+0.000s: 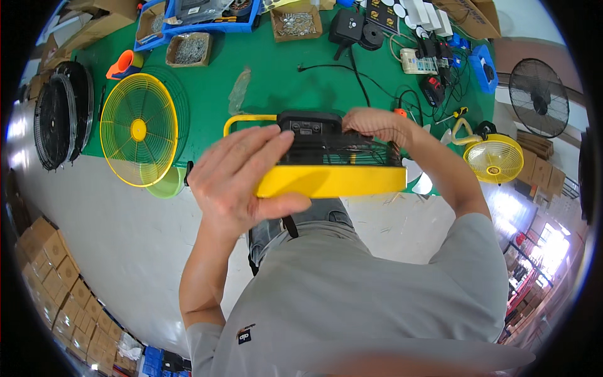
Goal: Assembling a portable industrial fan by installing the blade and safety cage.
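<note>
A yellow and black fan is held up at the table's near edge, its yellow rim towards me. My left hand is closed on its left side, with the fingers over the top and the thumb along the yellow rim. A black housing with a small panel tops the fan, and a yellow tube handle sticks out behind my left fingers. My right hand is bent over the back of the cage, beside the housing. Its fingers curl down there, and their tips are hidden.
On the green table stand boxes of screws, a yellow fan grille and an orange tape roll. Cables, a power strip and a red-black battery lie at right. Another yellow fan is at the right edge.
</note>
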Available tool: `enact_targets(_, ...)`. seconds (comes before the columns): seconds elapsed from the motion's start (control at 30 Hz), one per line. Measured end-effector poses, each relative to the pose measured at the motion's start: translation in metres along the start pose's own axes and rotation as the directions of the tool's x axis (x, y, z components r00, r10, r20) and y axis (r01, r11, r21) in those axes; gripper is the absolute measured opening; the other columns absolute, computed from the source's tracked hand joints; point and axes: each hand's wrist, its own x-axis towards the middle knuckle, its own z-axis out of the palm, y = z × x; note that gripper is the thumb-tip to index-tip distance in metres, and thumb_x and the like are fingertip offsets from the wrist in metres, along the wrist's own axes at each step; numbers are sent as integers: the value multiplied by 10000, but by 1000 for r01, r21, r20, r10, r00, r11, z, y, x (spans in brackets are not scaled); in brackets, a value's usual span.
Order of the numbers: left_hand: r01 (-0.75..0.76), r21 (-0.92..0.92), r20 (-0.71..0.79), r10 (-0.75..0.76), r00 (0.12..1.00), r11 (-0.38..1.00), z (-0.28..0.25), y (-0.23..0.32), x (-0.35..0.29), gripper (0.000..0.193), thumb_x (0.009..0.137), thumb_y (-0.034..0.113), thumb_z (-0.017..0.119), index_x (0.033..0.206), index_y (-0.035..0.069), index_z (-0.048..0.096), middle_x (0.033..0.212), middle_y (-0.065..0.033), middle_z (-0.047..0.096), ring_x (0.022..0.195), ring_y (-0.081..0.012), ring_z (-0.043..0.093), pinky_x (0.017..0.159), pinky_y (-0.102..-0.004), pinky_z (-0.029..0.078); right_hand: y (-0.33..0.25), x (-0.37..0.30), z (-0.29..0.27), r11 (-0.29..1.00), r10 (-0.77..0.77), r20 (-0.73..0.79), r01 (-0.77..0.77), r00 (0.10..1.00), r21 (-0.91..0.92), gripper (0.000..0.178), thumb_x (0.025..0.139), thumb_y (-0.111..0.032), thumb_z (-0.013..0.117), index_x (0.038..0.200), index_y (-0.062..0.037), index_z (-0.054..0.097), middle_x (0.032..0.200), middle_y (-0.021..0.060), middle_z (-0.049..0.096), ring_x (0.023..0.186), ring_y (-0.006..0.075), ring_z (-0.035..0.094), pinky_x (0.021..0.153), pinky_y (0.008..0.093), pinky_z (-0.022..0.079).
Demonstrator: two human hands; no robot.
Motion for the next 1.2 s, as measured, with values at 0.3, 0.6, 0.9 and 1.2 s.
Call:
enact_targets(0.3, 9, -25, -43, -10, 999, 1000, 6, -4, 1, 643, 824, 641, 732, 1028, 34, 791, 985, -116, 770, 881, -303, 748, 762, -370, 597, -92, -67, -23, 967, -242, -158, 252, 957, 41, 326, 963, -353, 683, 1023, -39, 740, 802, 25, 679, 652, 103, 612, 554, 278, 476)
enact_targets(0.6, -12, 27, 56, 11, 998, 1000, -20, 28, -43, 841, 813, 846, 558, 1016, 65, 794, 992, -114, 773, 947, -333, 744, 823, -431, 606, -65, -14, 34, 990, -126, 138, 116, 982, 82, 708, 806, -427, 863, 1282, 8, 572, 1151, 85, 659, 1024, 174, 626, 844, 325, 539)
enact_targets(0.9, -32, 18, 113, 29, 993, 999, -28, 41, -54, 871, 930, 811, 406, 1007, 6, 729, 943, -193, 754, 921, -408, 741, 822, -487, 599, -62, -11, 45, 973, -180, 126, 195, 975, -122, 680, 806, -371, 827, 1296, 3, 540, 1049, 65, 652, 953, 147, 621, 850, 296, 495)
enact_targets(1.2, -34, 21, 122, 31, 992, 999, -30, 43, -59, 880, 920, 823, 396, 1016, 14, 728, 950, -198, 756, 936, -409, 744, 829, -492, 598, -66, -16, 51, 967, -170, 103, 186, 980, -175, 750, 775, -403, 817, 1306, 47, 537, 1109, 125, 652, 1027, 210, 632, 896, 343, 509)
